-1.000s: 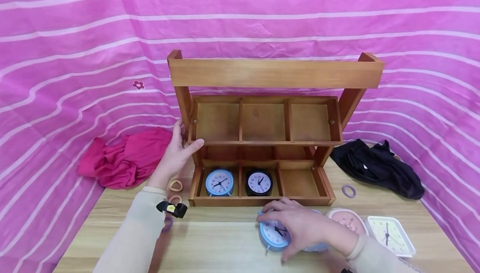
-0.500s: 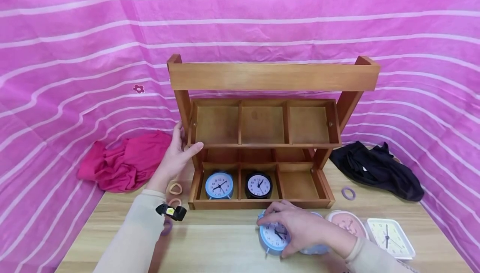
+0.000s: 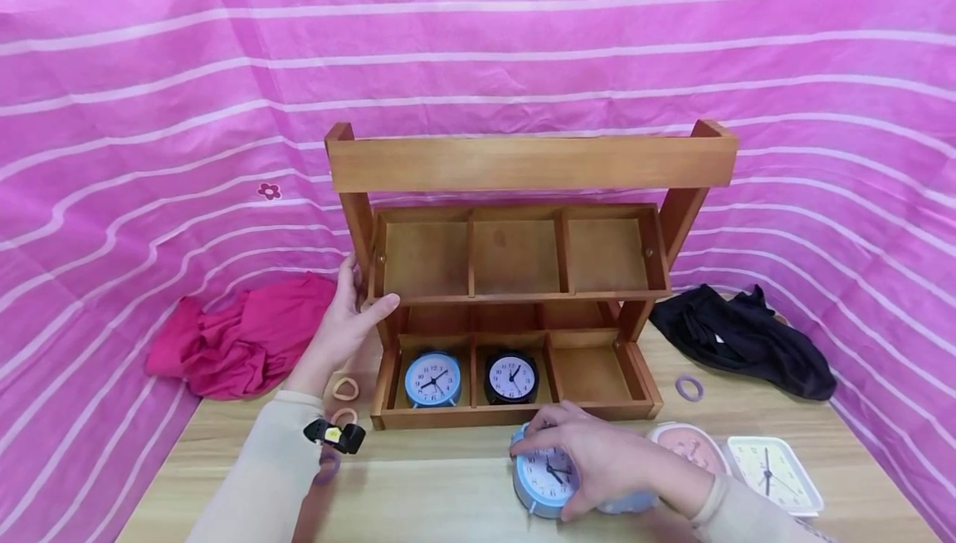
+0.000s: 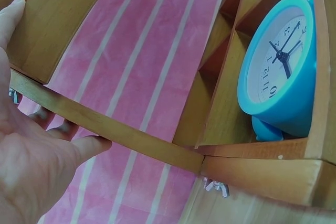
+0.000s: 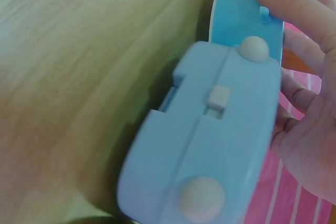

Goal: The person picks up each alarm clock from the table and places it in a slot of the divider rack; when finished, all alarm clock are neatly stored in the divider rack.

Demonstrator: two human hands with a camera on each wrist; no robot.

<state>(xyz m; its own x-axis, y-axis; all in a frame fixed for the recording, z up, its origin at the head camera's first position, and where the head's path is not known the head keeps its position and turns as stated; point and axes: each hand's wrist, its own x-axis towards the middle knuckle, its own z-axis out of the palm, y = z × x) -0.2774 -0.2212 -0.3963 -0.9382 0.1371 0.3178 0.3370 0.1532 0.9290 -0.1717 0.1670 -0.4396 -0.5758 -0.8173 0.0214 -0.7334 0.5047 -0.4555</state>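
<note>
Curled round a round blue alarm clock, the right hand makes its grip on the desk at about six o'clock from the wooden organiser. It looks like the pick-up step: two clocks already stand in the bottom tray, and its right compartment, at twelve o'clock from the held clock, is free. Next comes a lift over the front lip. Farther back, at nine o'clock, the left hand clasps the organiser's side, steadying it.

A crumpled magenta cloth backdrop with pale wavy stripes wraps round behind and to both sides of the hands — one small flower print left of them. Beneath lies a light wood-grain tabletop, evenly lit.
</note>
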